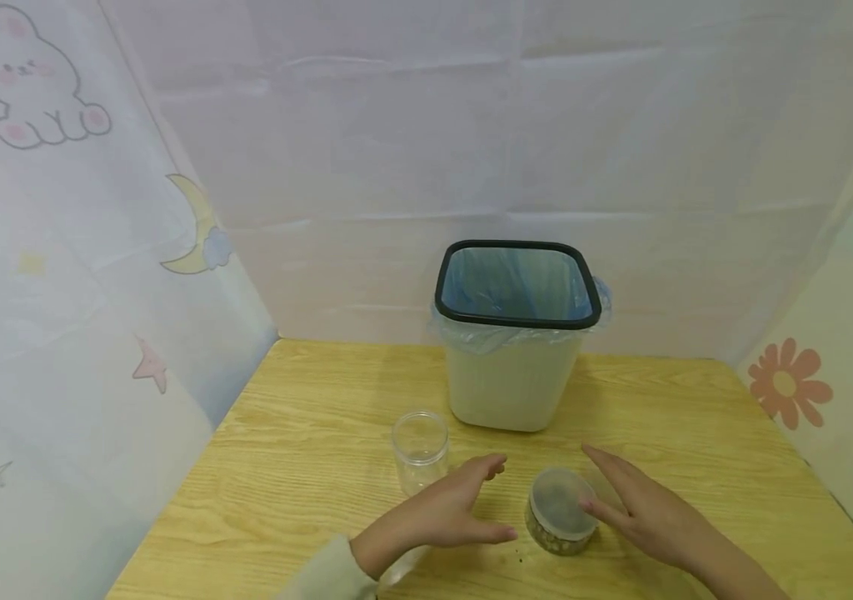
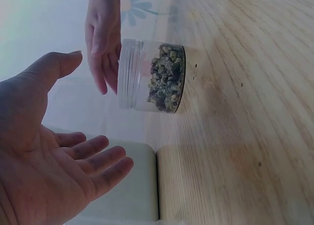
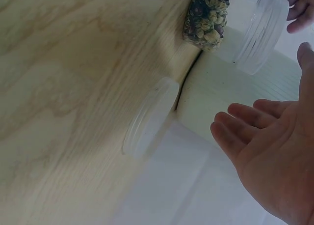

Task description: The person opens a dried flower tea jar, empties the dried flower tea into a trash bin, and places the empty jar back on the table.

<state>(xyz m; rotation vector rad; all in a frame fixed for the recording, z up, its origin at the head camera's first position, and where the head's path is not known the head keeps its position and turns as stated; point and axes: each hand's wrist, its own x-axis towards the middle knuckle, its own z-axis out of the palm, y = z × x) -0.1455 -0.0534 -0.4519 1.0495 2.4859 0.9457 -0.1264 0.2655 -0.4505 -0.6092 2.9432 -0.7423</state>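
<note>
- Pale, black-rimmed bin [image 1: 512, 379] with a bluish liner [image 1: 512, 279], centre of the head view
- Rabbit print [image 1: 25, 75], upper left
- Coral flower print [image 1: 785, 383], right side
- Wood-grain bench [image 1: 299, 433], across the bottom

no readable text, labels, numbers, signs

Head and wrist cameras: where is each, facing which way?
Head: on the head, facing forward and down at table, bin and filled jar; left hand and right hand show.
Left wrist: on that wrist, facing across table to filled jar; left hand near, right hand beyond.
Right wrist: on that wrist, facing loose lid and bin; right hand near, left hand partly in.
Shared: both wrist views show the filled jar from the side.
</note>
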